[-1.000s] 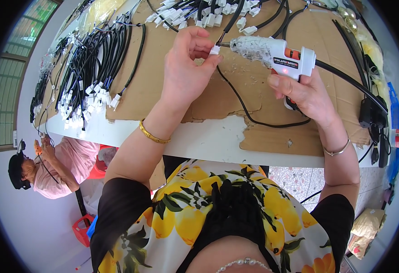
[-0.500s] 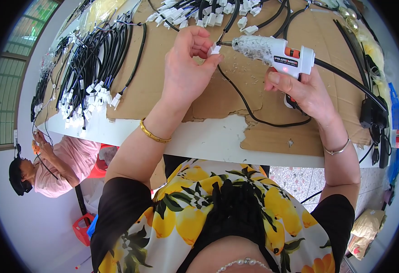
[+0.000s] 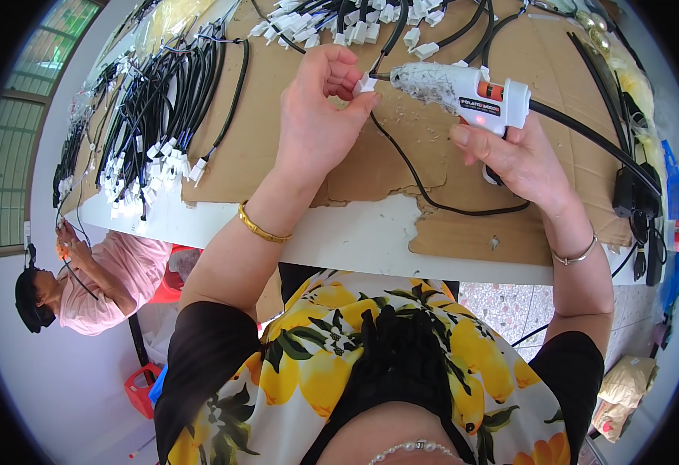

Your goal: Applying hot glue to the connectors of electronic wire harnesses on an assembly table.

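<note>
Between the thumb and fingers of my left hand is pinched a small white plastic connector with a dark cable running up from it. My right hand is wrapped around the grip of a white hot glue gun, whose front is coated in stringy glue. Its dark nozzle points left and meets or nearly meets the connector; actual contact is too small to tell. A thick black cord trails from the gun's rear toward the right. Under my hands lies a brown cardboard sheet.
Bundled black cables with white connectors lie at the left, and more white connectors at the far edge. One thin black cable curves across the cardboard. A black power adapter sits right. A co-worker in a pink shirt works at far left.
The glue gun and my right hand have shifted slightly left, and the gun's angle has changed a little. My left hand and the connector stay in place.
</note>
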Demonstrator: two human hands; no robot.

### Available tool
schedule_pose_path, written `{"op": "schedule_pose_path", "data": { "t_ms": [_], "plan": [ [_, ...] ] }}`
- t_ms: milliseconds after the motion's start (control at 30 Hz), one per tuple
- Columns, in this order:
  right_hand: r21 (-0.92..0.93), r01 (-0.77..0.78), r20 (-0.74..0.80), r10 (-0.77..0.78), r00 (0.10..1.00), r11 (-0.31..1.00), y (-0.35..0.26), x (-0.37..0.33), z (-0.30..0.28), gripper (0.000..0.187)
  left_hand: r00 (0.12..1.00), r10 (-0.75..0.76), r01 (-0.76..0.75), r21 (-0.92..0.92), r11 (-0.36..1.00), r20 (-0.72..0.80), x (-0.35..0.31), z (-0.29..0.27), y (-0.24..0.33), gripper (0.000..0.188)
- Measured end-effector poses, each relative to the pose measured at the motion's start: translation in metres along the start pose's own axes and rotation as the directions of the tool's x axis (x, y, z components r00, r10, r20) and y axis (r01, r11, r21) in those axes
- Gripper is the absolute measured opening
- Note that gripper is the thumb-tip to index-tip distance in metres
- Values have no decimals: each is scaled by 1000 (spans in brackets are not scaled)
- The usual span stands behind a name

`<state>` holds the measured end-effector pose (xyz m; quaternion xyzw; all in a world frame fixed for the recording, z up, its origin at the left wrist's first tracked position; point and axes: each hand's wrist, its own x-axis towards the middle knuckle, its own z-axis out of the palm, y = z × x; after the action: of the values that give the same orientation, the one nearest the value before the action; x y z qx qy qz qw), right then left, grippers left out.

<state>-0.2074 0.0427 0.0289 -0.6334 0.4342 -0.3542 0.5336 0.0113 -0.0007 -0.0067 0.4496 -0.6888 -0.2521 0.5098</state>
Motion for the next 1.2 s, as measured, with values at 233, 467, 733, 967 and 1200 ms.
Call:
{"op": "schedule_pose_path", "data": {
  "t_ms": [233,467,733,967,1200],
  "plan": [
    [-36,-38,-32,37,999,999,0,1,1,26,1000,-14,14,21,1000,14,0,-1,1,41],
    [-22,-32,-40,31,999,999,-1,1,2,26,1000,15,-15,6,1000,-26,0,-1,-1,40],
    [3,-10,-21,10,1000,1000,1,1,1,28,999,21,-22,-8,1000,-27,1,-1,-2,40],
    [-20,2,-36,-3,999,1000,0,1,0,27,999,18,-18,-23,1000,-32,1,-1,0,39],
    [4,-2,-44,2,999,1000,-1,0,1,24,1000,3,-3,-6,1000,-19,0,0,2,40]
  ]
}}
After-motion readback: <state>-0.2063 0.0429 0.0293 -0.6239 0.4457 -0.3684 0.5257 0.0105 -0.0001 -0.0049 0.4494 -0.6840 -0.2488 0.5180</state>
